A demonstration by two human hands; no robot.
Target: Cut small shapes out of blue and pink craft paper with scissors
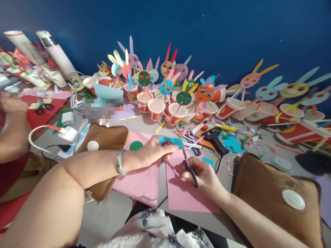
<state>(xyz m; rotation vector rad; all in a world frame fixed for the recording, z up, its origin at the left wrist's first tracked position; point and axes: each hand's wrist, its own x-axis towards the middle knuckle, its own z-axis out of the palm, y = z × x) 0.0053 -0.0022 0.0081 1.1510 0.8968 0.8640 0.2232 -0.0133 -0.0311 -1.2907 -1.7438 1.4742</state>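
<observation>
Between its thumb and fingers, my left hand (155,151) pinches a small piece of blue paper (164,140). Dark-handled scissors (190,169) are gripped in my right hand (204,175), and their blades reach up to the right edge of the blue paper. Whether the blades are parted is hard to tell. Both hands hover over pink paper sheets (191,199) at the table's near edge. A green paper circle (136,145) rests on the left pink sheet, close to my left wrist.
Paper cups (156,109) with paper rabbit heads line the back. A black glue gun (216,140) lies among paper scraps on the right. Brown cushions (279,203) flank the sheets. A power strip (82,132) is at left, near another person's arm (12,127) and black-handled scissors (43,107).
</observation>
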